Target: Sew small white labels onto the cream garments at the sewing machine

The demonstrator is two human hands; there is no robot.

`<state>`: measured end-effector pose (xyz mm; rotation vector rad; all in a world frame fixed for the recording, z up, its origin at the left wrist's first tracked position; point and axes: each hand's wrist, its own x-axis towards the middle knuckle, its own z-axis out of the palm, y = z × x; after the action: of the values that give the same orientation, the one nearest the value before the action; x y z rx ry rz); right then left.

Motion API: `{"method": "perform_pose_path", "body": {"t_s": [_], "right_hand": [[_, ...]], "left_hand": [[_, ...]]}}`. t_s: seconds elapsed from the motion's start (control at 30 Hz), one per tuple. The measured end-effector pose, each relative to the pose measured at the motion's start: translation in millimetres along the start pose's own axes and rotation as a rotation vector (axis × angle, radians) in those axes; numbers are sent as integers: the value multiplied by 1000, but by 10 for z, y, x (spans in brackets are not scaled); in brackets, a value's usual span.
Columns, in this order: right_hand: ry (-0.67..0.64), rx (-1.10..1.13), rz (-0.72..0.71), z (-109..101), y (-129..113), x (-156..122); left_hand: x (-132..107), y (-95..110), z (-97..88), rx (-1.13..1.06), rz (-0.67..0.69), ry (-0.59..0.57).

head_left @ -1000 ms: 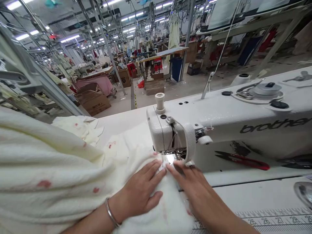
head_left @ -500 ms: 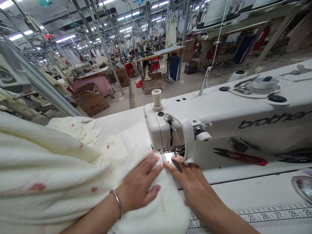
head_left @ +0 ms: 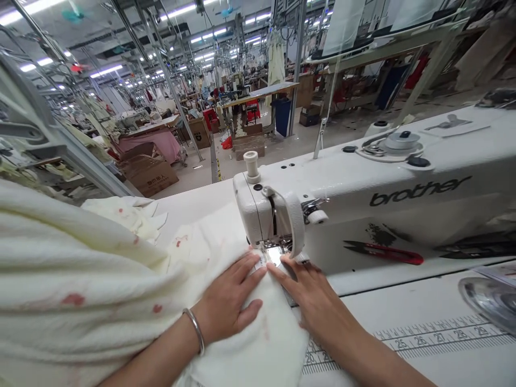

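Note:
A cream fleecy fabric (head_left: pixel 245 360) with faint red prints runs under the needle area of a white sewing machine (head_left: pixel 334 183). My left hand (head_left: pixel 229 301), with a metal bangle at the wrist, lies flat on the fabric just left of the presser foot, fingers stretched out. On the right, my right hand (head_left: pixel 314 295) rests with its fingers extended, the fingertips at the fabric edge by the lit needle plate. A small white label (head_left: pixel 260 261) shows between the fingertips and the foot. The needle itself is hard to make out.
Red-handled thread snips (head_left: pixel 385 251) and dark tools (head_left: pixel 479 245) lie under the machine arm. A printed ruler scale (head_left: pixel 419 341) runs along the table's front. More fabric is heaped at the left. Behind stand a cardboard box (head_left: pixel 149 169) and other sewing tables.
The camera view has shifted, so the machine sits a little farther left and more of its arm shows. Both hands stay at nearly the same place by the presser foot.

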<state>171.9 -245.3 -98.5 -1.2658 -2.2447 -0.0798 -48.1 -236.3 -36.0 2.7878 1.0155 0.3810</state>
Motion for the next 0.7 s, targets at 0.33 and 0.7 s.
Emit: {"method": "perform_pose_path", "body": {"t_s": [0.33, 0.7], "right_hand": [[-100, -29, -36, -141, 27, 55], [73, -27, -72, -203, -10, 102]], "left_hand": [[68, -101, -29, 11, -16, -9], [103, -131, -7, 4, -68, -23]]}}
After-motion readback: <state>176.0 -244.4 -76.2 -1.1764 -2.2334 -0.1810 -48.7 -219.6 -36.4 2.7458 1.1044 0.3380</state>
